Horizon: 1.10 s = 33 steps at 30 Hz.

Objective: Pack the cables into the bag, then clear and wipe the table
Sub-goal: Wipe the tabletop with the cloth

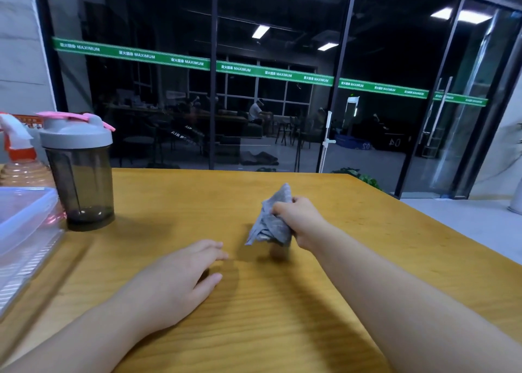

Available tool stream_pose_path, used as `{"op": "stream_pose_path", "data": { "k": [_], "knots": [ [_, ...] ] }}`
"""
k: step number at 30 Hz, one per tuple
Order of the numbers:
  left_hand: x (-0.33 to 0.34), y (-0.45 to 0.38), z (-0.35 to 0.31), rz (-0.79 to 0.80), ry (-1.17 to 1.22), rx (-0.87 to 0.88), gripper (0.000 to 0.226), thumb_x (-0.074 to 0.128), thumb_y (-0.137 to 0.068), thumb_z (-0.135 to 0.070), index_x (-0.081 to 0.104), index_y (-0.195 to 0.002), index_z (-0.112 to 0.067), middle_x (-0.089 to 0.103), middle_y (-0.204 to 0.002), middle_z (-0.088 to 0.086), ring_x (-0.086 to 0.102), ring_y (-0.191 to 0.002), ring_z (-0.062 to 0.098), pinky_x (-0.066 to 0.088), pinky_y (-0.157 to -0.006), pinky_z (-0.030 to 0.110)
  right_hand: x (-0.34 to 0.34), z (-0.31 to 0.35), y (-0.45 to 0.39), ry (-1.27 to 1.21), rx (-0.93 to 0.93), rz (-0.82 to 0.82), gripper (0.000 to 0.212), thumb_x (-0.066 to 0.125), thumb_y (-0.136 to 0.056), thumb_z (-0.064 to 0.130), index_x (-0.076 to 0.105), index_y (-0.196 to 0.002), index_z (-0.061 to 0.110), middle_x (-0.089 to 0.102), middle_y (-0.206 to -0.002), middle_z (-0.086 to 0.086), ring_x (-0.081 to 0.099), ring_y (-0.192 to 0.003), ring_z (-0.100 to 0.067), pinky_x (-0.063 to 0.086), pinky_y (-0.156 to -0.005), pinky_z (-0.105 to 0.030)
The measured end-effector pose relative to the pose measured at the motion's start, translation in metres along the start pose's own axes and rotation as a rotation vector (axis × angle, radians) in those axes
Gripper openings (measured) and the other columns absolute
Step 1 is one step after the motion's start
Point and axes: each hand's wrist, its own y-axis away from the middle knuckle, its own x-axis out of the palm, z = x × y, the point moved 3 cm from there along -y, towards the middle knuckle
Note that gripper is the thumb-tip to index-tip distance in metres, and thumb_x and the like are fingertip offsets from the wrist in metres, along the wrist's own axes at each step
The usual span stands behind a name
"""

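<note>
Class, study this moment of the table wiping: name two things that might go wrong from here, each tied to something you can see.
1. The right hand holds the grey cloth bunched up, so it may wipe only a narrow strip of the table.
2. The shaker bottle stands at the left; a wide sweep might knock it over, and the patch beneath it may go unwiped.

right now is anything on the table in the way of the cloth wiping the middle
Nothing visible blocks it. The crumpled grey cloth in the right hand has bare yellow wooden table around it. The left hand lies flat nearby; the smoky shaker bottle stands far left.
</note>
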Motion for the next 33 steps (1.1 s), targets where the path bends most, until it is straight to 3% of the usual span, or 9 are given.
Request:
{"op": "stream_pose_path", "data": {
  "k": [5, 9, 13, 18, 20, 23, 27, 31, 33],
  "knots": [
    [0.002, -0.003, 0.005, -0.014, 0.004, 0.027, 0.036, 0.035, -0.096, -0.044, 0.036, -0.132, -0.044, 0.017, -0.142, -0.035, 0.034, -0.125, -0.01, 0.031, -0.101, 0.015, 0.053, 0.0, -0.014, -0.071, -0.029, 0.103, 0.021, 0.056, -0.093, 0.012, 0.06, -0.112, 0.004, 0.067, -0.106, -0.015, 0.066, -0.091, -0.029, 0.056, -0.077, -0.039],
    [0.004, -0.005, 0.003, -0.015, -0.011, 0.05, 0.037, 0.033, -0.096, -0.044, 0.033, -0.133, -0.046, 0.011, -0.143, -0.037, 0.03, -0.125, -0.012, 0.026, -0.091, 0.002, 0.079, -0.007, -0.023, 0.16, -0.066, 0.055, 0.028, 0.053, -0.095, 0.018, 0.055, -0.121, 0.008, 0.064, -0.117, -0.013, 0.061, -0.106, -0.029, 0.049, -0.094, -0.038],
    [0.005, -0.006, -0.003, -0.002, -0.008, 0.087, 0.039, 0.033, -0.097, -0.043, 0.031, -0.135, -0.044, 0.01, -0.143, -0.037, 0.026, -0.128, -0.012, 0.018, -0.082, -0.005, 0.092, -0.004, -0.025, 0.386, -0.255, 0.028, 0.051, 0.04, -0.094, 0.006, 0.033, -0.14, 0.027, 0.055, -0.122, -0.013, 0.055, -0.097, -0.028, 0.042, -0.079, -0.034],
    [0.009, -0.006, -0.002, -0.004, 0.007, 0.105, 0.042, 0.028, -0.094, -0.05, 0.028, -0.136, -0.047, 0.008, -0.142, -0.039, 0.022, -0.13, -0.014, 0.023, -0.096, 0.003, 0.104, -0.006, -0.034, 0.878, -0.487, 0.11, 0.039, 0.034, -0.095, 0.013, 0.069, -0.109, 0.025, 0.063, -0.117, -0.006, 0.046, -0.114, -0.026, 0.031, -0.1, -0.034],
    [0.01, -0.005, 0.002, -0.023, 0.002, 0.105, 0.059, 0.011, -0.079, -0.064, 0.026, -0.135, -0.05, 0.008, -0.137, -0.043, 0.02, -0.128, -0.015, 0.021, -0.091, -0.002, 0.101, -0.009, -0.038, 0.962, -0.497, 0.135, 0.036, 0.034, -0.097, 0.03, 0.069, -0.093, 0.034, 0.061, -0.104, -0.006, 0.043, -0.108, -0.027, 0.033, -0.099, -0.036],
    [0.01, -0.004, 0.005, -0.047, -0.015, 0.086, 0.078, -0.002, -0.063, -0.065, 0.027, -0.134, -0.05, 0.007, -0.128, -0.046, 0.02, -0.128, -0.015, 0.022, -0.094, 0.001, 0.091, -0.01, -0.043, 1.107, -0.456, 0.144, 0.041, 0.029, -0.098, 0.043, 0.059, -0.124, 0.037, 0.051, -0.116, -0.004, 0.034, -0.113, -0.025, 0.03, -0.095, -0.038],
    [0.013, -0.004, 0.008, -0.054, -0.022, 0.074, 0.074, 0.002, -0.066, -0.066, 0.03, -0.133, -0.051, 0.012, -0.131, -0.046, 0.025, -0.127, -0.014, 0.026, -0.1, 0.008, 0.074, -0.01, -0.054, 1.245, -0.391, 0.116, 0.04, 0.027, -0.101, 0.031, 0.05, -0.134, 0.026, 0.044, -0.132, -0.005, 0.033, -0.122, -0.026, 0.028, -0.096, -0.039],
    [0.011, -0.004, 0.006, -0.026, -0.03, 0.057, 0.052, 0.018, -0.079, -0.066, 0.029, -0.129, -0.055, 0.009, -0.125, -0.051, 0.022, -0.124, -0.019, 0.017, -0.088, -0.006, 0.041, -0.017, -0.07, 1.235, -0.267, 0.091, 0.04, 0.036, -0.1, 0.019, 0.043, -0.139, 0.014, 0.045, -0.135, -0.01, 0.038, -0.123, -0.029, 0.036, -0.098, -0.04],
    [0.011, -0.006, 0.004, -0.011, -0.038, 0.044, 0.041, 0.031, -0.091, -0.054, 0.023, -0.131, -0.056, 0.007, -0.13, -0.048, 0.018, -0.121, -0.022, 0.017, -0.088, -0.006, 0.018, -0.023, -0.078, 1.227, -0.284, 0.06, 0.034, 0.04, -0.098, 0.018, 0.053, -0.128, 0.01, 0.053, -0.127, -0.014, 0.048, -0.116, -0.032, 0.042, -0.092, -0.041]
  ]
}}
